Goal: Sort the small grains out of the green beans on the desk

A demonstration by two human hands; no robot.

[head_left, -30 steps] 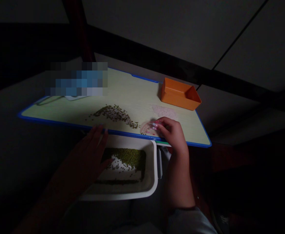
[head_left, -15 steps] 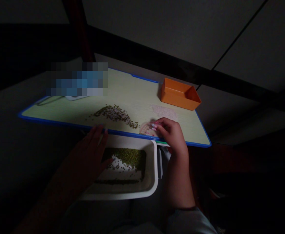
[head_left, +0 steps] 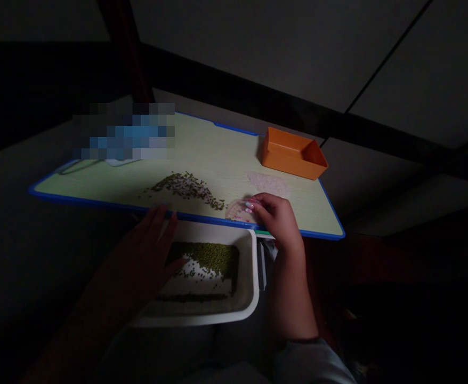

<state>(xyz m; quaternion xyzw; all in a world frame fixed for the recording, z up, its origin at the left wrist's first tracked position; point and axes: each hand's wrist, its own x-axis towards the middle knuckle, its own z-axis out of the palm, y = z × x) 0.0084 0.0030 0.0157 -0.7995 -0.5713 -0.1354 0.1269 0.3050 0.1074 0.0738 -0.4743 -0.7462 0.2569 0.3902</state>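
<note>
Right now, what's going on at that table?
A person's right hand has its fingertips pinched together low over the table, at a pink curved shape; whether they grip anything is too dim to tell. The left hand is spread at the table's near edge, partly over a white bin with small green beans in it. On the table are a mixed scatter of green and pale grains, a pale patch of grains and an orange box.
</note>
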